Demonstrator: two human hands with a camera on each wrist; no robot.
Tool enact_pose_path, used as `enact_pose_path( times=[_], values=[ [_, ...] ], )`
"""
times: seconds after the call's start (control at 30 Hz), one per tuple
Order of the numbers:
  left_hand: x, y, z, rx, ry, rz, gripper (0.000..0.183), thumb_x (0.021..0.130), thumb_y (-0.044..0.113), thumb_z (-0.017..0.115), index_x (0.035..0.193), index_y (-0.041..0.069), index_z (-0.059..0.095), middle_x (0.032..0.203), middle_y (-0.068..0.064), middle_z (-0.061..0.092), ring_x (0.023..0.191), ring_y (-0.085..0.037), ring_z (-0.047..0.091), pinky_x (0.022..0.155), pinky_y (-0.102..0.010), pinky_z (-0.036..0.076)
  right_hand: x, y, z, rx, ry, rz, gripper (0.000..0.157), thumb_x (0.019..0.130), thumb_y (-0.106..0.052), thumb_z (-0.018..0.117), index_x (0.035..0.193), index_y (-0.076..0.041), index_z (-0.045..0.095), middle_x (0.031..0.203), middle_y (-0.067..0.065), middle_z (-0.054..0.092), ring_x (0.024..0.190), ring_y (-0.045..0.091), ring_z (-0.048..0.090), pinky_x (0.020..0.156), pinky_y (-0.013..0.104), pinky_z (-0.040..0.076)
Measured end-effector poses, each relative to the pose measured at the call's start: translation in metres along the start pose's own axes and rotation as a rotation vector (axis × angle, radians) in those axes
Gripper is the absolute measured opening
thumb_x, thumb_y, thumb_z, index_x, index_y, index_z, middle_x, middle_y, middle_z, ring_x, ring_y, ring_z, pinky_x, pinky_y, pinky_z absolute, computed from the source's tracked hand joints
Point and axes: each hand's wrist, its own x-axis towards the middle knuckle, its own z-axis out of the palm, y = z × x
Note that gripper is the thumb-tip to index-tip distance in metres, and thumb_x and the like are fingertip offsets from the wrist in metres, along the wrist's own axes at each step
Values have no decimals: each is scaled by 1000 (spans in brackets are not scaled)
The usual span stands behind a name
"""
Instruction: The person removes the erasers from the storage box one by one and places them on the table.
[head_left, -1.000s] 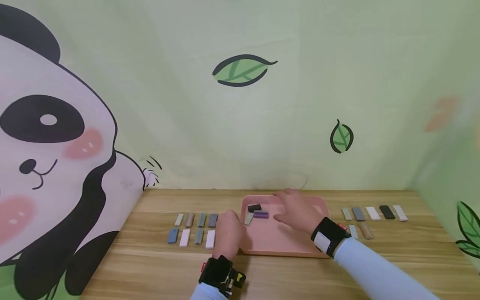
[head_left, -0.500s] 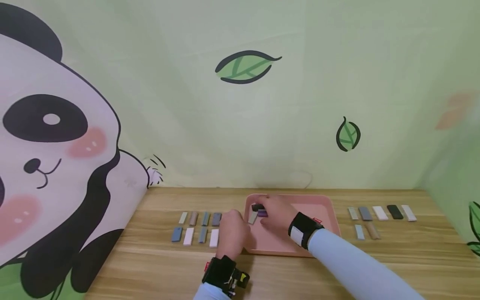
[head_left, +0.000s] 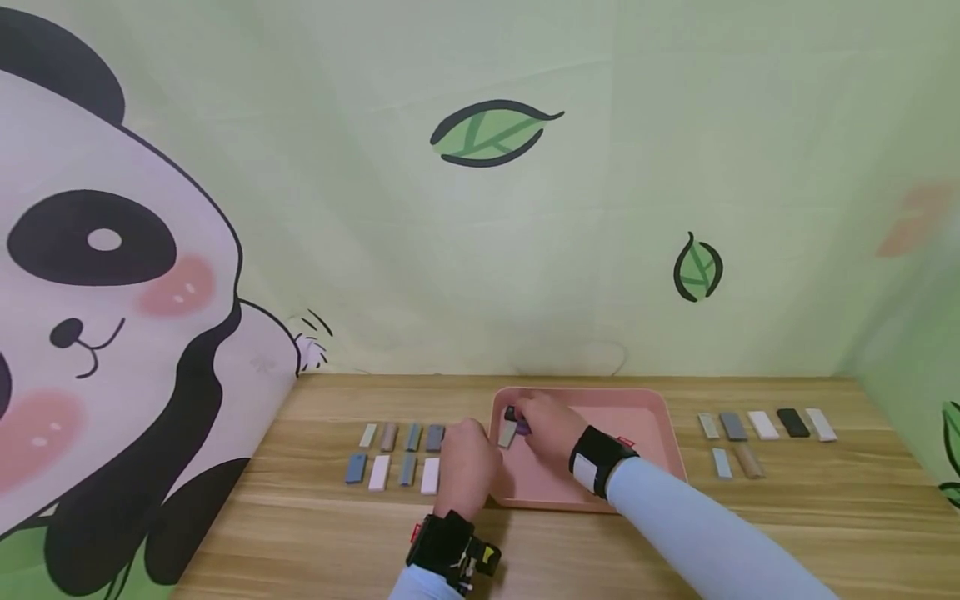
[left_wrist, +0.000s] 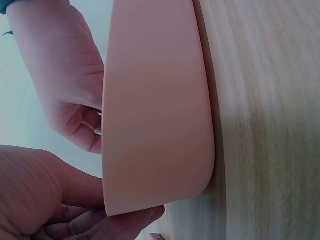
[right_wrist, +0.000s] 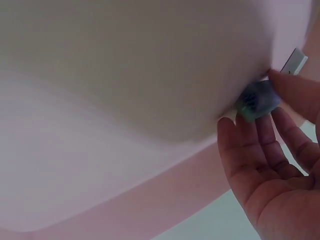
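My left hand (head_left: 468, 467) grips the left wall of a pink tray (head_left: 585, 505), its thumb and fingers on either side of the rim in the left wrist view. My right hand (head_left: 551, 427) reaches over the tray's left part. In the right wrist view its thumb and fingers pinch a small dark purple block (right_wrist: 258, 99), mostly covered by the hand in the head view. Right beside those fingertips are a black block (head_left: 510, 412) and a grey-green block (head_left: 507, 433), both inside the tray.
Left of the tray, small flat blocks lie in two rows on the wooden table (head_left: 300, 533), among them a blue block (head_left: 356, 468) and a white block (head_left: 379, 472). More lie to its right, including a black one (head_left: 792, 422). A printed curtain (head_left: 360, 208) stands behind.
My right hand has moved left and down from above the tray's middle to the blocks at its left, and its fingers have closed there. The left hand keeps its place on the tray.
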Motion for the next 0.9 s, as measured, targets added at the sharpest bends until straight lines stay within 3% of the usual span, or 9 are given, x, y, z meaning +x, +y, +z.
enact_pose_path(
  times=[0.1, 0.33, 0.57, 0.73, 0.9],
  values=[
    [-1, 0, 0, 13, 10, 11, 9, 76, 8, 69, 68, 10, 65, 66, -2, 59, 59, -16, 52, 54, -28, 40, -1, 1, 1, 55, 11, -30, 45, 85, 3, 59, 115, -31, 55, 104, 0, 61, 85, 14, 53, 84, 30, 47],
    [-3, 2, -2, -19, -17, -14, 6, 79, 6, 66, 74, 9, 67, 69, -4, 59, 61, -18, 53, 54, -28, 40, -5, 1, -3, 211, -13, -28, 48, 86, 7, 47, 105, -35, 60, 106, -8, 61, 80, 13, 56, 69, 26, 43],
    [-4, 3, -3, -20, -20, -23, 5, 80, 7, 66, 76, 8, 66, 69, -5, 59, 60, -19, 54, 53, -28, 40, -21, -2, -15, -17, -129, 113, 5, 83, -9, 65, 82, -15, 65, 72, -3, 57, 67, 12, 53, 67, 26, 47],
    [-3, 5, -2, -1, -3, -34, 5, 81, 7, 67, 76, 7, 67, 69, -6, 59, 60, -19, 54, 55, -28, 41, -33, 1, -22, -11, -187, 159, 4, 84, -16, 67, 81, -15, 64, 65, -3, 55, 63, 12, 53, 65, 26, 45],
    [-1, 5, 0, -8, -8, -52, 7, 81, 6, 65, 74, 7, 67, 68, -6, 59, 60, -19, 54, 54, -28, 41, -47, -1, -38, 26, -188, 162, 8, 82, -17, 69, 76, -16, 65, 62, -5, 53, 60, 12, 50, 62, 26, 42]
  ],
)
